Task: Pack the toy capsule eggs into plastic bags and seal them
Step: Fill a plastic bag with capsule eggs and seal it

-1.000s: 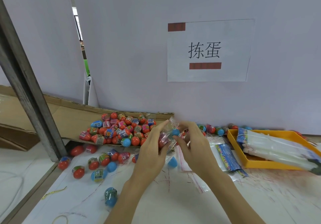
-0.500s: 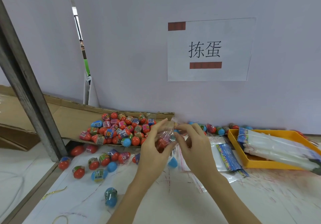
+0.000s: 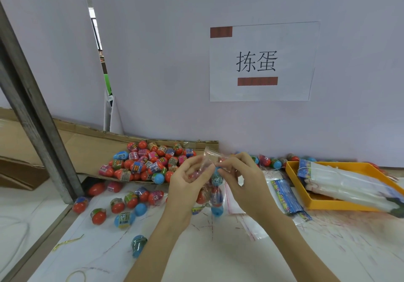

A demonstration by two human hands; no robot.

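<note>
Clear plastic bag (image 3: 211, 172) hanging upright, holding red and blue capsule eggs (image 3: 215, 196)

The eggs (image 3: 150, 163) are glossy plastic with shiny printed wraps, heaped on matt brown cardboard (image 3: 91, 148). The bag (image 3: 209, 161) is thin, clear, crinkled film. The tray (image 3: 323, 203) is smooth orange plastic, the post (image 3: 37, 115) dull grey metal, the desk (image 3: 218, 249) matt white and scribbled.
</note>
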